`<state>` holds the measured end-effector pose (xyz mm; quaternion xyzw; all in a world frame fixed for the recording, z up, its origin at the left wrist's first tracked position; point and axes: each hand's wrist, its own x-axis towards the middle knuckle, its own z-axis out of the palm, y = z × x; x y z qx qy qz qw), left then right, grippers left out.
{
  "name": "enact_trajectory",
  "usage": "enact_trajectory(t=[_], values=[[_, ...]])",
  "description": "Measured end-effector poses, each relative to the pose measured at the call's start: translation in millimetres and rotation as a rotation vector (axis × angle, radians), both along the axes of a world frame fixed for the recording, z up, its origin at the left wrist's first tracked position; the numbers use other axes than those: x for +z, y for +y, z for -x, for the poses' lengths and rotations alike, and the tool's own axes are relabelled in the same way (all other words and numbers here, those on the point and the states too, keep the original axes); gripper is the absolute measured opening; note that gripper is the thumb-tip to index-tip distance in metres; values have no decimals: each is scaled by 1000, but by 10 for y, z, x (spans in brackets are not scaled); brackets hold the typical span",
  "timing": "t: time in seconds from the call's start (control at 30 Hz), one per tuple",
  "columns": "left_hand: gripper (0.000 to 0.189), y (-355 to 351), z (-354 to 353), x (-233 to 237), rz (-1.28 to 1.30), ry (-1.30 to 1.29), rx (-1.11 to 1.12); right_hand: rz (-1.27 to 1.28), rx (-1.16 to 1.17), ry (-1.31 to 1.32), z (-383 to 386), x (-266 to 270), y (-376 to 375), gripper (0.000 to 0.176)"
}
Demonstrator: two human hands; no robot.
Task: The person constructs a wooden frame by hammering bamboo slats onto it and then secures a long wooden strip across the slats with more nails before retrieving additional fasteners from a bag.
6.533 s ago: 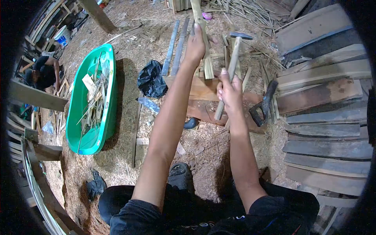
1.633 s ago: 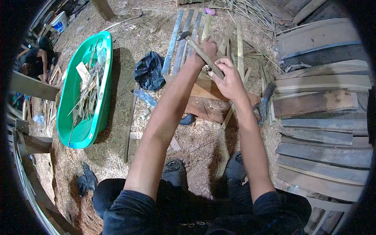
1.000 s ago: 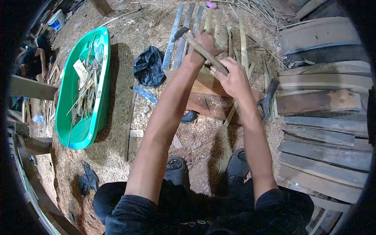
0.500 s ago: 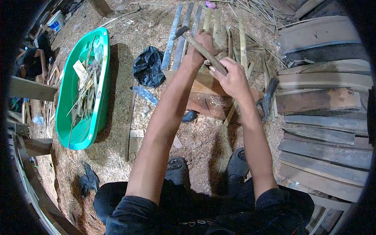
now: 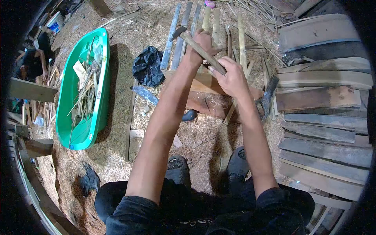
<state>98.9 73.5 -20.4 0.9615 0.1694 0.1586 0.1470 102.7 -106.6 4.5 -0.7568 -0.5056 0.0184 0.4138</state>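
My right hand point(image 5: 230, 76) is wrapped around the lower handle of a hammer point(image 5: 208, 58). The hammer's dark head points up and left, over my left forearm. Behind the handle, my left hand point(image 5: 201, 42) is closed at the near end of a pale wooden slat point(image 5: 206, 18); its fingertips are hidden, so what they pinch cannot be made out. Several grey and pale slats point(image 5: 187, 29) lie side by side, with their near ends at a wooden block point(image 5: 207, 83) beneath my hands.
A green tub point(image 5: 102, 84) of wood scraps stands at left, beside a black plastic bag point(image 5: 149, 66). Stacked boards point(image 5: 319, 98) line the right side. A blue-grey blade-like piece point(image 5: 145, 94) lies on the sawdust-covered ground. Another person point(image 5: 33, 62) crouches at far left.
The hammer head has shifted slightly left and down, with my right hand moving a little with it. My left hand stays in nearly the same place.
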Motion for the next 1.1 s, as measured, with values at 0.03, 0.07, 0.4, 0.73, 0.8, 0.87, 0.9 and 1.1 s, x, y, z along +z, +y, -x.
enact_trajectory(t=[0.03,0.07,0.4,0.73,0.8,0.87,0.9,1.1], values=[[49,-20,17,6,-13,-2,-5,8,-6,-3,7,12,-12,20],[46,-34,33,19,-28,-7,-11,14,-11,-8,23,30,-18,20],[25,-390,1162,22,434,-461,-72,5,-12,-6,45,36,-43,17],[46,-766,1172,-297,267,-601,-8,-60,10,30,28,12,-30,14],[38,-750,1180,-279,307,-610,-9,-42,-10,19,30,12,-26,15],[32,-748,1161,-240,389,-633,2,-33,-26,16,30,7,-39,15],[29,-749,1133,-196,449,-653,18,-34,-27,20,27,-3,-38,15],[21,-747,1089,-129,467,-640,40,-67,-21,9,-9,-94,-28,14]])
